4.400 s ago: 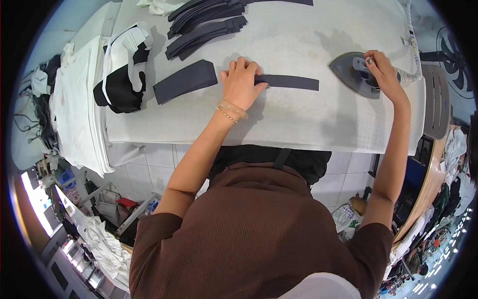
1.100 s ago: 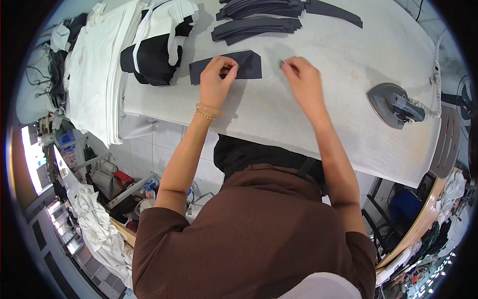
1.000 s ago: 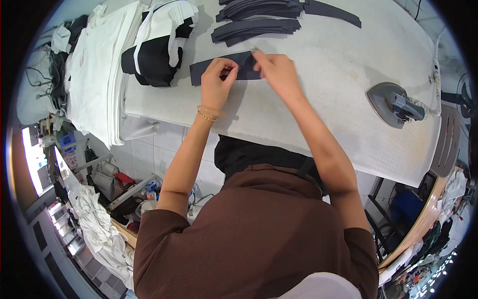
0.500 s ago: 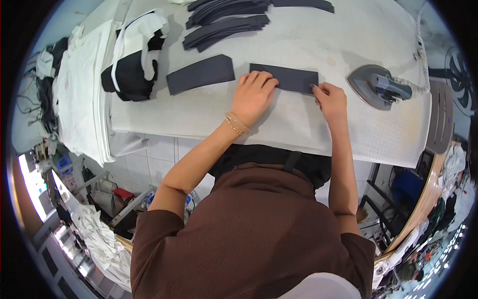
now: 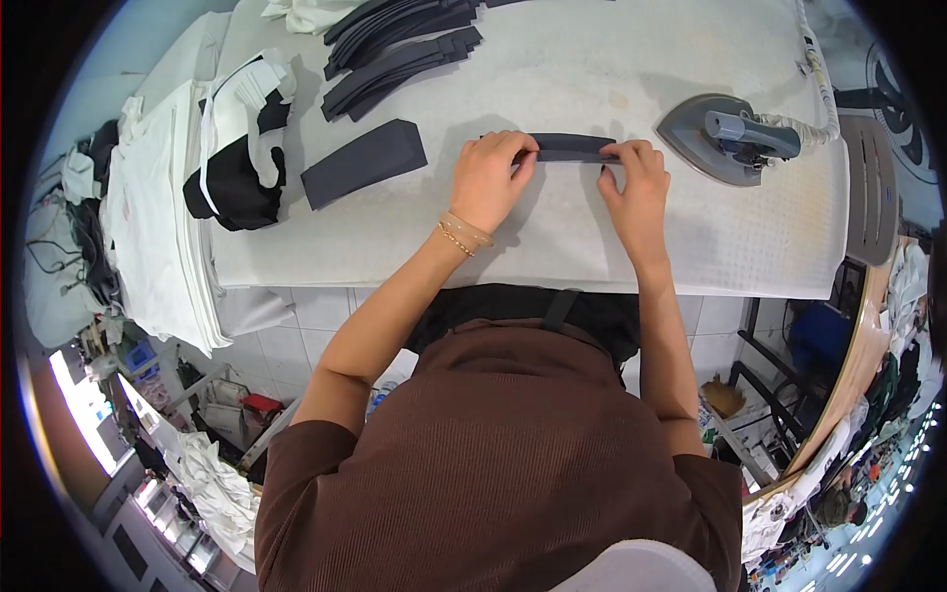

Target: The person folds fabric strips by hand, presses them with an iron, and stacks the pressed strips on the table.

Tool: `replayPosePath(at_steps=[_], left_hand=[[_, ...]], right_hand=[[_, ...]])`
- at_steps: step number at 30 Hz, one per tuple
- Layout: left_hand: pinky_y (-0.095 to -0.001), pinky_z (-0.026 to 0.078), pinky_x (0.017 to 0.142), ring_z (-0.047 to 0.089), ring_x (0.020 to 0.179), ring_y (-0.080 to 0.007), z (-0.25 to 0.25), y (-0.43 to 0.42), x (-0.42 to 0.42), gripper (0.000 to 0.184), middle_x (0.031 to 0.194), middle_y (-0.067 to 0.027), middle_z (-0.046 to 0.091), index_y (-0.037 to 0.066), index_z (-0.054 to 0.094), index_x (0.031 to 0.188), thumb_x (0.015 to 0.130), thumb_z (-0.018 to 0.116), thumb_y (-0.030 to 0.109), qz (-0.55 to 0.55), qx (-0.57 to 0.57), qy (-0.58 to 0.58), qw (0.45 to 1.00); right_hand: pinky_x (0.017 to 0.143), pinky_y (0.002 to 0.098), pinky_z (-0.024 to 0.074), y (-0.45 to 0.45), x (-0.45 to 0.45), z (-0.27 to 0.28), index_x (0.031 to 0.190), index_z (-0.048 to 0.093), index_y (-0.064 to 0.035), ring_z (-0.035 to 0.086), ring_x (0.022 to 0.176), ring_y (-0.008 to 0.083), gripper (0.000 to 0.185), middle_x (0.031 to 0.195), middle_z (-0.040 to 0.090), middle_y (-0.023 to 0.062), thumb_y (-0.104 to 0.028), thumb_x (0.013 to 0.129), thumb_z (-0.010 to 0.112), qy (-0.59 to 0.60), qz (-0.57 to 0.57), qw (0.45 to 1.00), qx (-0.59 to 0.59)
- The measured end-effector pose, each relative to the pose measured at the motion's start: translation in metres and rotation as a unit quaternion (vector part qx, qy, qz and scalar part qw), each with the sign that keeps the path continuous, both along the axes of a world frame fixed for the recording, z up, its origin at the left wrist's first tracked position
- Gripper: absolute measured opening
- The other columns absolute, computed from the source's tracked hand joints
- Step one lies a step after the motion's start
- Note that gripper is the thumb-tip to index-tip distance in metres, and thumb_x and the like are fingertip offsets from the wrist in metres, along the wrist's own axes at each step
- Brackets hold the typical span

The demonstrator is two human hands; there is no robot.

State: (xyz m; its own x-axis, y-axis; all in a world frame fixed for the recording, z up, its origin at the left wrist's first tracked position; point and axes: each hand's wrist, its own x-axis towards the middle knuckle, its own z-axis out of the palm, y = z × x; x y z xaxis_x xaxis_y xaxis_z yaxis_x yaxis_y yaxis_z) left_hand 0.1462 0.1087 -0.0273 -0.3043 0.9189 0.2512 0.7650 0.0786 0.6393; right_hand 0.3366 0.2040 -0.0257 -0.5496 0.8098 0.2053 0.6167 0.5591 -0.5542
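A dark fabric strip [image 5: 567, 148] lies across the pale table cover, its lower edge folded up along its length. My left hand [image 5: 492, 178] pinches the strip near its left end, thumb and fingers closed on it. At the right end my right hand [image 5: 635, 185] has its fingers closed on the fold. Left of my hands lies a flat dark fabric piece [image 5: 364, 163]. An iron [image 5: 720, 138] rests to the right of my right hand, touched by neither hand.
Stacked dark strips [image 5: 400, 74] lie at the back of the table [image 5: 592, 232]. A black and white bundle [image 5: 242, 158] and piled white cloth [image 5: 158, 207] are at the left. A hose runs from the iron along the right edge, near a grey slatted panel [image 5: 870, 187].
The strip lay flat and wide half a second ago; now it is folded narrower. My right hand has moved from its lower corner onto the fold. My left hand now pinches the strip.
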Motion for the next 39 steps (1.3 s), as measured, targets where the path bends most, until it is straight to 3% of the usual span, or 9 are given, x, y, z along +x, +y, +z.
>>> replayPosePath(at_steps=[6, 15, 18, 20, 27, 30, 32, 35, 39], left_hand=[[-0.0343, 0.047, 0.075, 0.067, 0.079, -0.0231, -0.005, 0.005, 0.001, 0.008, 0.086, -0.0049, 0.07, 0.008, 0.068, 0.093, 0.085, 0.07, 0.01, 0.039, 0.007, -0.016, 0.999], [-0.0339, 0.052, 0.073, 0.069, 0.082, -0.0247, -0.008, 0.014, 0.001, 0.01, 0.088, -0.0071, 0.072, 0.006, 0.067, 0.093, 0.085, 0.071, 0.01, 0.087, -0.002, -0.063, 0.994], [-0.0368, 0.045, 0.071, 0.065, 0.078, -0.023, -0.012, 0.016, 0.001, 0.01, 0.085, -0.0026, 0.068, 0.01, 0.064, 0.088, 0.083, 0.072, 0.012, 0.097, 0.035, -0.07, 0.992], [-0.0333, 0.052, 0.072, 0.069, 0.081, -0.0243, -0.008, 0.016, 0.001, 0.011, 0.089, -0.0071, 0.071, 0.006, 0.066, 0.092, 0.084, 0.072, 0.011, 0.105, 0.011, -0.042, 0.993], [-0.0335, 0.052, 0.067, 0.068, 0.077, -0.0251, -0.012, 0.017, 0.001, 0.011, 0.088, -0.0062, 0.069, 0.006, 0.065, 0.092, 0.085, 0.072, 0.012, 0.104, 0.02, -0.013, 0.994], [-0.0388, 0.046, 0.075, 0.061, 0.085, -0.0241, -0.007, 0.018, 0.004, 0.012, 0.088, -0.0024, 0.064, 0.011, 0.064, 0.086, 0.079, 0.073, 0.012, 0.115, -0.007, -0.051, 0.992], [-0.0394, 0.043, 0.08, 0.058, 0.095, -0.0245, 0.004, 0.015, 0.009, 0.015, 0.099, -0.001, 0.063, 0.014, 0.067, 0.094, 0.08, 0.073, 0.012, 0.133, 0.026, 0.134, 0.982], [-0.041, 0.037, 0.084, 0.052, 0.1, -0.0262, 0.024, 0.012, 0.033, 0.022, 0.107, -0.0024, 0.059, 0.017, 0.068, 0.099, 0.078, 0.073, 0.011, 0.109, 0.085, 0.134, 0.981], [-0.0438, 0.042, 0.099, 0.05, 0.12, -0.0324, 0.021, 0.008, 0.071, 0.048, 0.124, -0.0109, 0.055, 0.004, 0.057, 0.124, 0.078, 0.068, 0.005, -0.054, 0.046, 0.064, 0.995]], right_hand=[[0.084, 0.0382, 0.0386, 0.011, 0.008, -0.014, 0.092, 0.071, -0.0067, 0.054, 0.094, 0.0233, 0.01, 0.092, 0.061, 0.0047, -0.014, 0.085, 0.071, 0.134, -0.086, 0.98, -0.121], [0.081, 0.0401, 0.0348, 0.006, -0.005, -0.019, 0.081, 0.072, -0.0087, 0.055, 0.09, 0.0223, 0.011, 0.087, 0.061, 0.0011, -0.02, 0.082, 0.074, 0.063, -0.18, 0.978, -0.09], [0.081, 0.04, 0.034, 0.008, -0.006, -0.021, 0.079, 0.071, -0.0094, 0.054, 0.09, 0.0216, 0.012, 0.086, 0.06, 0.0005, -0.021, 0.081, 0.075, 0.055, -0.191, 0.976, -0.094], [0.08, 0.04, 0.0339, 0.009, -0.006, -0.023, 0.078, 0.071, -0.0095, 0.054, 0.09, 0.0214, 0.012, 0.086, 0.06, 0.0004, -0.021, 0.081, 0.075, 0.054, -0.194, 0.975, -0.092], [0.08, 0.0398, 0.0337, 0.009, -0.007, -0.023, 0.077, 0.07, -0.0096, 0.054, 0.089, 0.021, 0.014, 0.085, 0.059, 0.0007, -0.021, 0.08, 0.077, 0.044, -0.197, 0.976, -0.082], [0.08, 0.0398, 0.0337, 0.009, -0.009, -0.02, 0.077, 0.069, -0.0095, 0.054, 0.089, 0.0212, 0.014, 0.084, 0.059, 0.0008, -0.02, 0.079, 0.077, 0.041, -0.201, 0.975, -0.089], [0.08, 0.0397, 0.0337, 0.009, -0.009, -0.019, 0.077, 0.069, -0.0096, 0.054, 0.089, 0.0212, 0.014, 0.084, 0.058, 0.0008, -0.02, 0.079, 0.077, 0.039, -0.201, 0.975, -0.089], [0.079, 0.0397, 0.0337, 0.009, -0.008, -0.017, 0.076, 0.068, -0.0098, 0.054, 0.088, 0.0215, 0.014, 0.084, 0.058, 0.0008, -0.02, 0.08, 0.077, 0.038, -0.201, 0.975, -0.091], [0.078, 0.0399, 0.0337, 0.009, -0.009, -0.02, 0.077, 0.069, -0.0102, 0.054, 0.088, 0.0218, 0.013, 0.084, 0.058, 0.0009, -0.02, 0.08, 0.077, 0.048, -0.199, 0.975, -0.084]])
